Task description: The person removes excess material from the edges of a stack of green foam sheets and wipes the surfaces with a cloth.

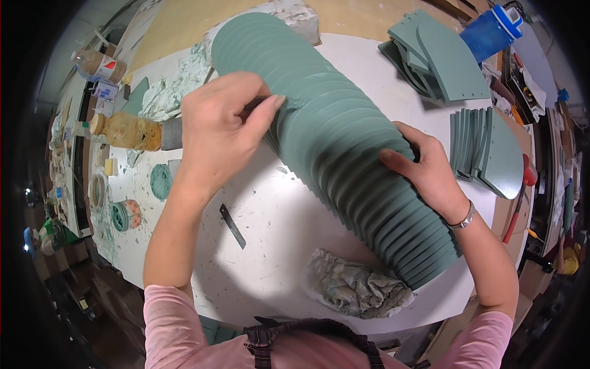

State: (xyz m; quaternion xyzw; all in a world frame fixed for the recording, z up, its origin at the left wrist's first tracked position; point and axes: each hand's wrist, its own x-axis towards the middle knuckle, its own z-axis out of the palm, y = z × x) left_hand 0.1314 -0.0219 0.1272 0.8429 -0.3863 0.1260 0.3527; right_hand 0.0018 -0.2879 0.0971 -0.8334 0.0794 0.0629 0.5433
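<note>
A long green form built of many thin overlapping layers (335,126) lies diagonally across the white table, from far left to near right. My left hand (224,123) is closed in a pinch at its left side, the thumb tip touching the layers near a smeared patch. A dark edge shows between those fingers, too little of it to name. My right hand (424,166) grips the form's right side, thumb on top and fingers over the far edge. A crumpled, stained cloth (359,286) lies against the near end. A thin dark strip (233,226) rests left of the form.
Green curved plates (452,67) are piled at the far right beside a blue bottle (491,34); another plate stack (485,147) stands nearer. On the left are a jar of yellowish liquid (129,131), a small jar of green paste (126,215) and a crumpled rag (178,86).
</note>
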